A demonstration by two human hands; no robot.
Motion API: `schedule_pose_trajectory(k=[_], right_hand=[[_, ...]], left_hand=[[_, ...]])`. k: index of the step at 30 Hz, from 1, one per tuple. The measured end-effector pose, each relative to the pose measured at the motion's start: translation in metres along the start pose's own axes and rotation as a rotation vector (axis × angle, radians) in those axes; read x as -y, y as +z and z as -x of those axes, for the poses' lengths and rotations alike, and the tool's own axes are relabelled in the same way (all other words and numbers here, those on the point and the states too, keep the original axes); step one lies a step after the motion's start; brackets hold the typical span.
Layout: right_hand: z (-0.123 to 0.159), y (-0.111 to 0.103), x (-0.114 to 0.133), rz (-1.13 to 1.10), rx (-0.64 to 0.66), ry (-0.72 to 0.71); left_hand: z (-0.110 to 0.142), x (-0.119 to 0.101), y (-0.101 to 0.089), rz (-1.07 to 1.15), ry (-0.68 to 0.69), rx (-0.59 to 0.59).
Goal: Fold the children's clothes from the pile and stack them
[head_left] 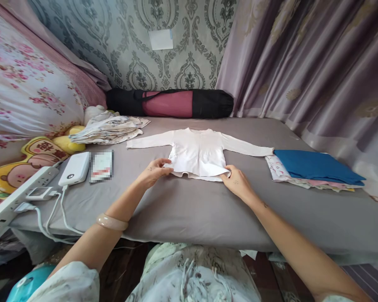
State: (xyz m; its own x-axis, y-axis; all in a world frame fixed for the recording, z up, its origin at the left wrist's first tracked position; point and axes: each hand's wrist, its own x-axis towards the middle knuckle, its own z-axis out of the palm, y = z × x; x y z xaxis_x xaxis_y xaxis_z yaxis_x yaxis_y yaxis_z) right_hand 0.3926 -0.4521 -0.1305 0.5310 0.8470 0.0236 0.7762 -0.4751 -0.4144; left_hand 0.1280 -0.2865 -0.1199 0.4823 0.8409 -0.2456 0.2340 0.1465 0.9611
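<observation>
A small white long-sleeved shirt (197, 151) lies spread on the grey bed sheet, its neck away from me and both sleeves stretched out sideways. My left hand (156, 171) pinches the left corner of its hem. At the opposite hem corner, my right hand (237, 181) grips the fabric between thumb and fingers. Between the two hands the hem edge is slightly raised and wavy. The right cuff reaches a stack of folded clothes (318, 167) with a blue piece on top.
A pile of clothes (110, 128) lies at the back left. Nearer are a white power bank (75, 167), a blurred packet (101, 165), a power strip (22, 197) with cables, and yellow plush toys (40, 155). A black and pink rolled bag (168, 103) lies along the wall.
</observation>
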Motion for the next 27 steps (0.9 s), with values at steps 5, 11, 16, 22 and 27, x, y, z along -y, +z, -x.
schedule_pose_trajectory(k=[5,11,16,22,27], right_hand=[[0.003,-0.018,0.002,0.121,0.039,-0.042],[0.01,-0.041,0.005,0.395,0.069,-0.252],[0.013,-0.033,-0.003,0.439,0.145,-0.314],[0.006,-0.02,-0.022,0.255,0.108,-0.413],[0.003,-0.027,-0.027,0.132,0.115,-0.524]], left_hand=[[-0.002,-0.002,-0.016,-0.258,0.155,-0.025],[-0.006,-0.005,-0.032,-0.703,0.302,-0.004],[-0.007,0.003,-0.03,-0.885,0.37,0.022],[-0.009,0.014,-0.033,-0.9,0.434,0.007],[-0.01,0.026,-0.04,-0.989,0.574,0.027]])
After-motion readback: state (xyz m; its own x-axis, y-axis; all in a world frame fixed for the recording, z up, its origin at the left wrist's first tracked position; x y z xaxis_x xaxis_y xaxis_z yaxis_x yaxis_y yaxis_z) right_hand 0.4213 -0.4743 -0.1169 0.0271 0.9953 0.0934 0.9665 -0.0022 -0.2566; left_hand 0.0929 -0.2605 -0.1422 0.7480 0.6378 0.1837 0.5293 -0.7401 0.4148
